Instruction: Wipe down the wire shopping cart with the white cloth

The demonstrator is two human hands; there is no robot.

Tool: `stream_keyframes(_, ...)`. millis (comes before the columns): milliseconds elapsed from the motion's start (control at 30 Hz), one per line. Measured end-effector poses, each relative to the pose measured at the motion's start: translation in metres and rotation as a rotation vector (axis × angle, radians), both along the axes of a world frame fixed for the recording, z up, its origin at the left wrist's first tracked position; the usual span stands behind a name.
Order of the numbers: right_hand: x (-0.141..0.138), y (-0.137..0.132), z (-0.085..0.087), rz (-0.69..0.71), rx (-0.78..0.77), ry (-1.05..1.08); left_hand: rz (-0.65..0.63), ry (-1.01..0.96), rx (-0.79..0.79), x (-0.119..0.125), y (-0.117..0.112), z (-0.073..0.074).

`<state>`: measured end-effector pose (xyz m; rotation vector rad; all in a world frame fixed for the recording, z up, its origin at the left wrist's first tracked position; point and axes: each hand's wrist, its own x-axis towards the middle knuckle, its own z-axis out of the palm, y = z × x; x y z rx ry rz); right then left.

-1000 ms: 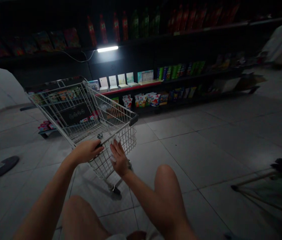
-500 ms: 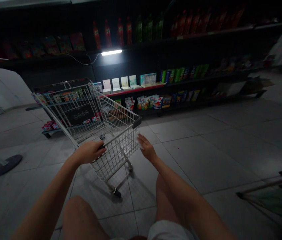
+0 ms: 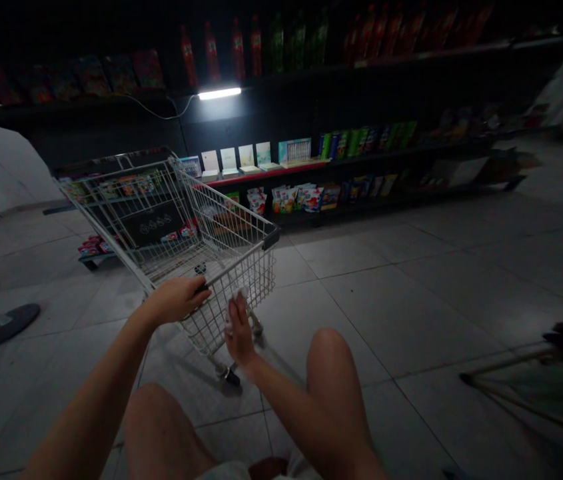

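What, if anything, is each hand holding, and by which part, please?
The left hand grips the cart by its near left top corner. The right hand holds a white cloth; which part it grips cannot be told.

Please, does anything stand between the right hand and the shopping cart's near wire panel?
Between the right hand and the near wire panel lies only the white cloth or tissue that hand holds; nothing else visible intervenes. The left hand rests farther left, on the rim.
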<state>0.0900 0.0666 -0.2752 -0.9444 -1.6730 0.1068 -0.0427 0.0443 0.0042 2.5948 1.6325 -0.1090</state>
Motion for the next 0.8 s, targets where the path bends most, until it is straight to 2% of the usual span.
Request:
stream_keyframes(100, 0.055, 0.016, -0.028, 0.209, 0.17, -0.368, 0.008, 0.007, -0.001, -0.001, -0.003, 0.0)
stream_keyframes(167, 0.101, 0.037, -0.038, 0.312, 0.144, -0.523, 0.014, 0.004, -0.008, 0.0, -0.004, 0.001)
stream_keyframes(233, 0.14, 0.06, -0.037, 0.251, 0.04, -0.464, 0.017, -0.002, -0.01, 0.002, -0.005, 0.001)
stream_keyframes(333, 0.166, 0.092, -0.028, 0.011, -0.194, -0.097, 0.017, -0.002, -0.012, 0.005, -0.006, 0.003)
stream_keyframes(433, 0.145, 0.114, -0.022, -0.13, -0.384, 0.207, 0.02, 0.012, -0.006, 0.006, -0.006, 0.004)
stream_keyframes(533, 0.093, 0.115, -0.027, -0.199, -0.436, 0.3, 0.021, 0.022, 0.003, 0.007, -0.007, 0.004)
stream_keyframes(667, 0.025, 0.075, -0.041, -0.243, -0.454, 0.371, 0.028, 0.046, 0.022, 0.01, -0.006, 0.004)
stream_keyframes(733, 0.006, 0.047, -0.047, -0.212, -0.442, 0.358, 0.037, 0.044, 0.023, 0.011, -0.005, 0.003)
stream_keyframes(800, 0.002, 0.02, -0.054, -0.13, -0.408, 0.269, 0.047, 0.039, 0.015, 0.011, -0.005, 0.002)
